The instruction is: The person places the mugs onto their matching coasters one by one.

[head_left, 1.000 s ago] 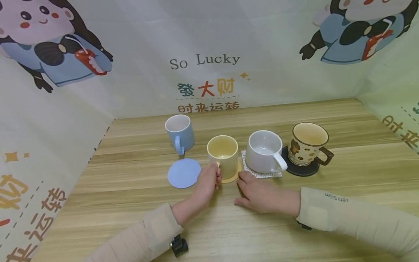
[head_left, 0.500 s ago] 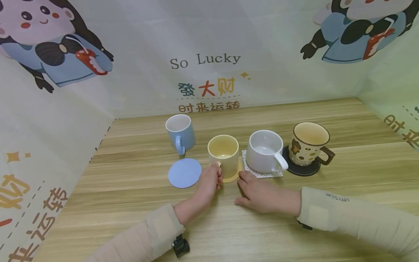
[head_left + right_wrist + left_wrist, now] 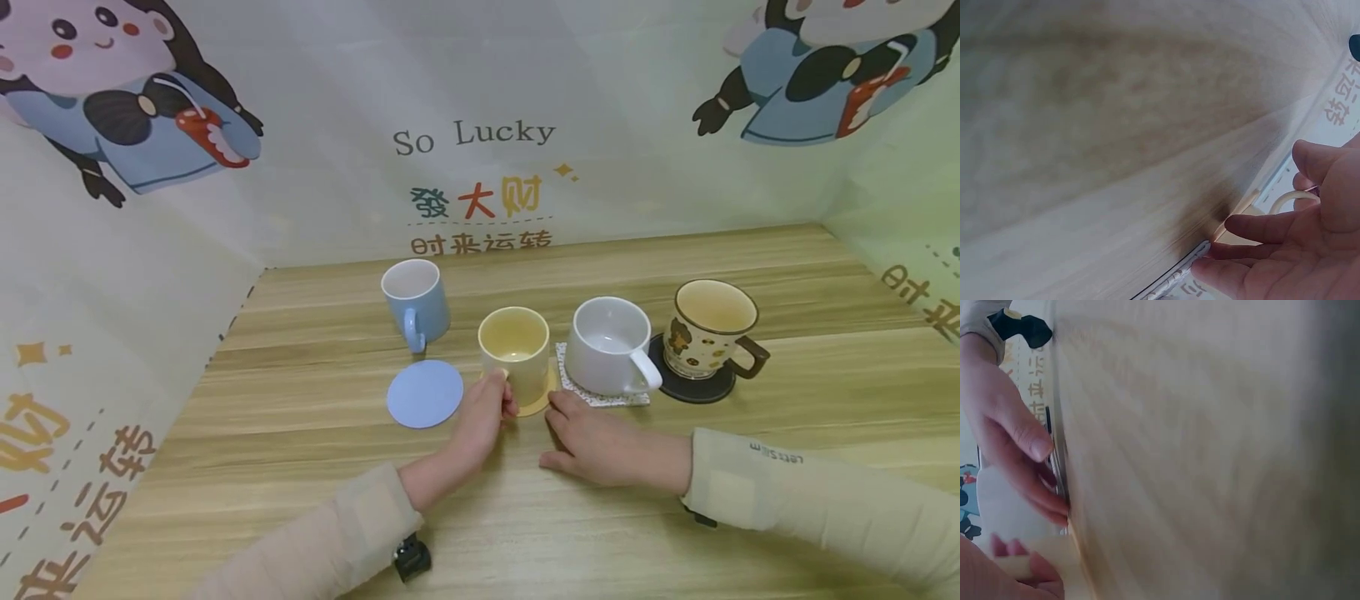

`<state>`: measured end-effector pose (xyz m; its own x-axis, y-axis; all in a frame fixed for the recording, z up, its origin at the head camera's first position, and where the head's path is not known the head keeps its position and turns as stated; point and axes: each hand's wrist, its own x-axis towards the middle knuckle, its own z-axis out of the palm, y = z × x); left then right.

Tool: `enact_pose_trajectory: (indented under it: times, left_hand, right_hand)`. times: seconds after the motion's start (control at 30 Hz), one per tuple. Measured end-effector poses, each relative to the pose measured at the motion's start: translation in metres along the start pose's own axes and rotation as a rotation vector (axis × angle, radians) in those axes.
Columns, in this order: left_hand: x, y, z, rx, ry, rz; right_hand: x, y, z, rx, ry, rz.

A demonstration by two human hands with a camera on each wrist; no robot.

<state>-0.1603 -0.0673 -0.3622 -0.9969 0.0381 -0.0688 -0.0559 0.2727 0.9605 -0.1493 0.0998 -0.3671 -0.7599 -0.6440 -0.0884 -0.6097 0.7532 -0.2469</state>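
A pale yellow mug (image 3: 531, 367) stands upright on a round yellow coaster (image 3: 537, 407). My left hand (image 3: 474, 423) holds its handle, which shows as a cream loop (image 3: 1290, 194) in the right wrist view. From the head, that handle is mostly hidden behind the hand. On the tabletop, my right hand (image 3: 594, 442) lies with fingers extended, fingertips (image 3: 553, 400) at the coaster's right edge. A speckled square coaster (image 3: 621, 401) under a white mug (image 3: 600, 367) is close by those fingers. In the left wrist view, the right hand (image 3: 1013, 440) appears above the left.
Left of the yellow mug lies a round blue coaster (image 3: 424, 394), with a blue mug (image 3: 429, 310) behind it. At the right, a patterned cream mug (image 3: 701, 350) with a brown handle sits on a black coaster (image 3: 696, 393). Printed cloth walls (image 3: 315, 150) enclose the wooden table (image 3: 480, 542).
The left fingertips reach slightly farther right beside the mug's handle. The head view has shifted a little; the mugs, coasters and right hand keep their places.
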Motion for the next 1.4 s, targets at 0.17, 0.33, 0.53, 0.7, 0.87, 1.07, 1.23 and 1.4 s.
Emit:
enact_pose_trajectory:
  times: [0.17,0.33,0.53,0.7,0.87,1.07,1.23,1.4]
  left_hand:
    - [0.003,0.003,-0.024,0.309,-0.031,0.071]
    - [0.013,0.002,-0.058,0.330,0.056,0.087]
    - [0.032,-0.004,-0.099,0.352,0.188,0.074]
    - [0.047,-0.008,-0.119,0.328,0.219,0.072]
    - [0.057,-0.010,-0.127,0.368,0.188,0.050]
    - [0.068,-0.015,-0.125,0.375,0.134,-0.006]
    - [0.074,-0.018,-0.119,0.341,0.123,-0.037]
    - [0.078,-0.017,-0.113,0.315,0.180,-0.031]
  right_hand:
    - [-0.002,-0.005,-0.002,0.041,-0.049,0.017]
    - [-0.007,-0.020,-0.004,0.083,-0.099,-0.053]
    - [-0.002,-0.042,-0.001,0.051,-0.108,-0.180]
    - [0.011,-0.053,0.004,-0.004,-0.061,-0.247]
    - [0.027,-0.064,0.007,0.011,-0.075,-0.239]
    - [0.052,-0.080,0.011,0.042,-0.104,-0.186]
    - [0.071,-0.090,0.013,0.010,-0.120,-0.108]
    - [0.083,-0.096,0.009,-0.075,-0.110,-0.049]
